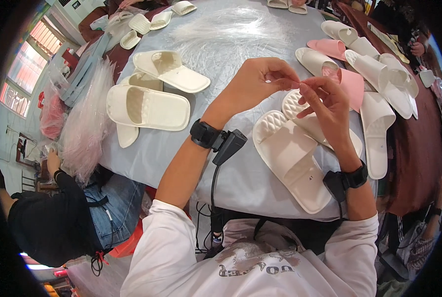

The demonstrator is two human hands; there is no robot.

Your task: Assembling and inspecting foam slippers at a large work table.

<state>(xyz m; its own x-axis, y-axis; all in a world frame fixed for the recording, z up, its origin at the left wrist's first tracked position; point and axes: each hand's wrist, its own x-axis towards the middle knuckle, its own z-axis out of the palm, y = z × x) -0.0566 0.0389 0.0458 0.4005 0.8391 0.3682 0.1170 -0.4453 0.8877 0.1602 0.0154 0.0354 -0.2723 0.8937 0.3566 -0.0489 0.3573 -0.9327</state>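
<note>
My left hand [253, 84] and my right hand [328, 101] meet in the air above the table, thumbs and fingertips pinched together. Whatever lies between the fingertips is too small to make out. Below them, a white slipper [293, 161] lies with its toe strap toward me and its quilted insole showing. A second white slipper [347, 136] rests beside it, partly covered by my right hand and wrist. To the left, several white slippers are stacked crosswise, with one slipper [164, 111] on top and another [176, 73] behind it. Black bands with small devices circle both wrists.
Thin clear plastic strands [231, 29] spread across the grey-covered table [221, 173]. White slippers [377, 133] and a pink slipper [350, 89] crowd the right side. A clear plastic bundle [90, 119] hangs at the left edge, near another person's hand [52, 161]. Slippers [160, 20] also lie far left.
</note>
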